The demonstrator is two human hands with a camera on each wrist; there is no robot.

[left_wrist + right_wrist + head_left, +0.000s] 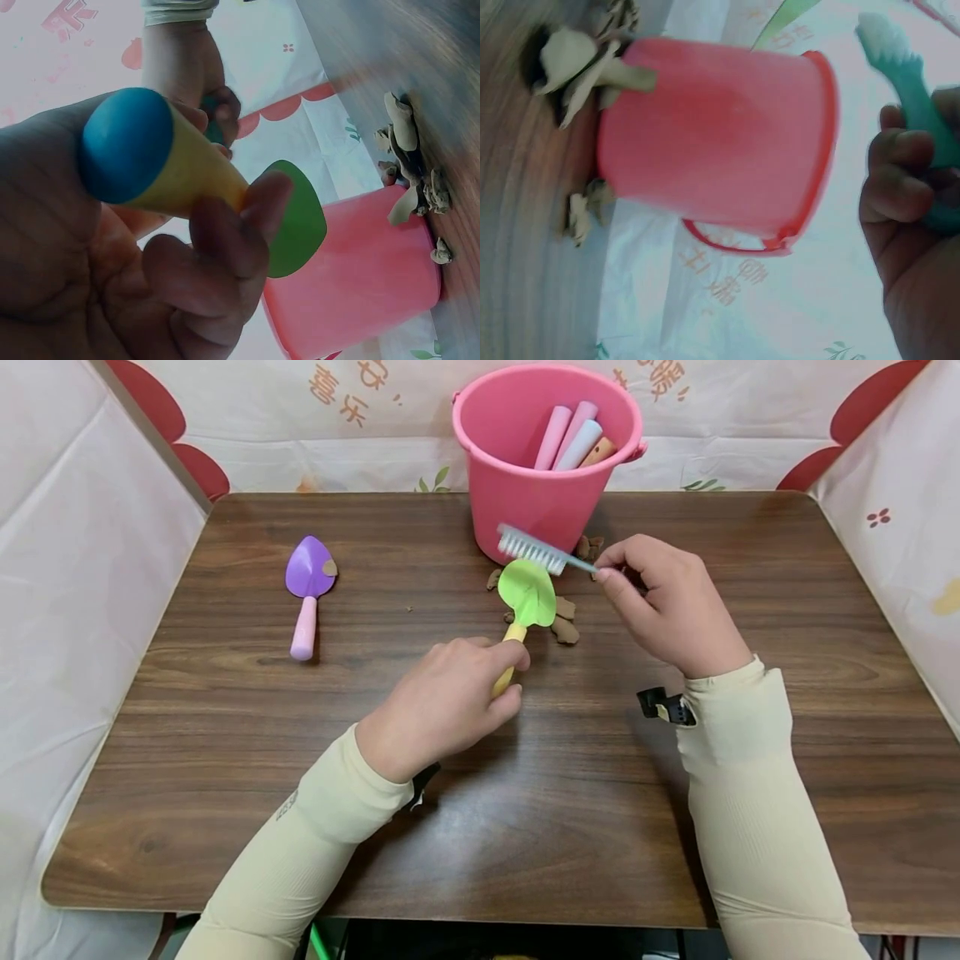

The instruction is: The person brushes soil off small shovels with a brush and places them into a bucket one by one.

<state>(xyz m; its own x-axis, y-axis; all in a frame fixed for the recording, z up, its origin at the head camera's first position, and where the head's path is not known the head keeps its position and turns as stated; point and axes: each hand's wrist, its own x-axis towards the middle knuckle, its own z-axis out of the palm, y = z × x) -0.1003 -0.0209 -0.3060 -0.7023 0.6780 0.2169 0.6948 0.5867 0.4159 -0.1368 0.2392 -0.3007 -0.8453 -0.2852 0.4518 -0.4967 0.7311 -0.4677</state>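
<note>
My left hand (450, 693) grips the yellow handle of a toy shovel (527, 596) with a green blade, held over the table in front of the pink bucket (546, 452). In the left wrist view the handle (161, 161) ends in a blue cap and the green blade (300, 225) points toward the bucket (360, 277). My right hand (660, 597) pinches the teal handle of a small brush (536, 551), its white bristles just above the shovel blade. The brush head (889, 37) shows in the right wrist view beside the bucket (712, 135). Brown dry scraps (566, 628) lie around the blade.
A purple toy shovel (307, 585) with a pink handle lies at the left of the wooden table (480, 827). Several tool handles (570, 439) stand inside the bucket. White cloth walls surround the table on three sides.
</note>
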